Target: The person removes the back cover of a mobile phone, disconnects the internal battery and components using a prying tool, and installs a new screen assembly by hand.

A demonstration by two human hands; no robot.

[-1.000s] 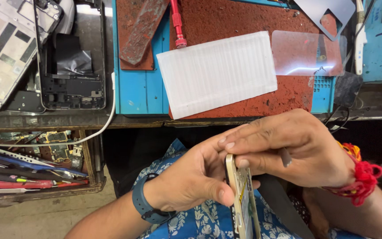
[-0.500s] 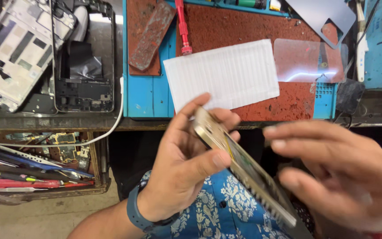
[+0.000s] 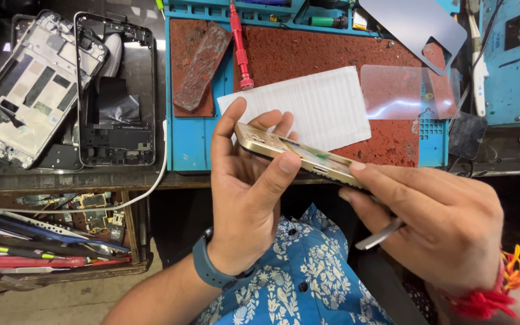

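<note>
- Gold-edged slim phone body (image 3: 299, 157) held edge-on, tilted, above the near edge of the worktop (image 3: 61, 177); all places below given relative to this phone.
- Left hand (image 3: 245, 198) cups the phone's upper-left end: thumb pressed on the near edge, fingers curled behind the far side. Blue band on that wrist.
- Right hand (image 3: 446, 225) closes on the phone's lower-right end, index finger laid along its edge. A thin silver metal tool (image 3: 380, 235) pokes out beneath the fingers, tucked in that hand; red thread band on the wrist.
- Just behind the phone: white ribbed rectangular sheet (image 3: 317, 105) lying on a rust-red work mat (image 3: 332, 54) in a blue tray.
- Right of the sheet, further behind: clear glass panel (image 3: 401, 91).
- Behind-left: red-handled screwdriver (image 3: 240, 45).
- Far left: two stripped phone frames, one silver (image 3: 28, 90), one black (image 3: 115, 90).
- Below-left: open drawer of mixed tools and boards (image 3: 49, 241).
</note>
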